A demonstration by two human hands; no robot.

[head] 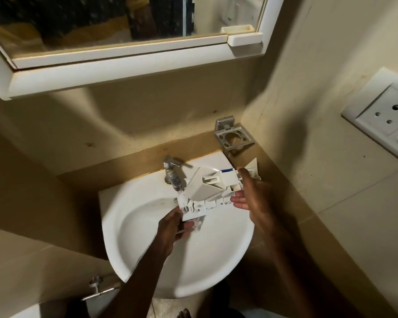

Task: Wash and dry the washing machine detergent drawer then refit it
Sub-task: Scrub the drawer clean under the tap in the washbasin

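Note:
The white plastic detergent drawer (pixel 210 188), with a blue strip near its far right end, lies across the back of the white basin (pixel 147 255). Water runs from the chrome tap (pixel 171 172) onto the drawer's left end. My left hand (pixel 174 227) grips that wet left end from below, with the fingers curled under it. My right hand (pixel 251 195) holds the right end, thumb on the upper edge and fingers beneath.
A white-framed mirror cabinet (pixel 124 56) hangs above the basin. A metal holder (pixel 233 134) is fixed to the wall at the corner. A socket and switch plate (pixel 381 115) is on the right wall. A chrome valve (pixel 97 285) sits low left.

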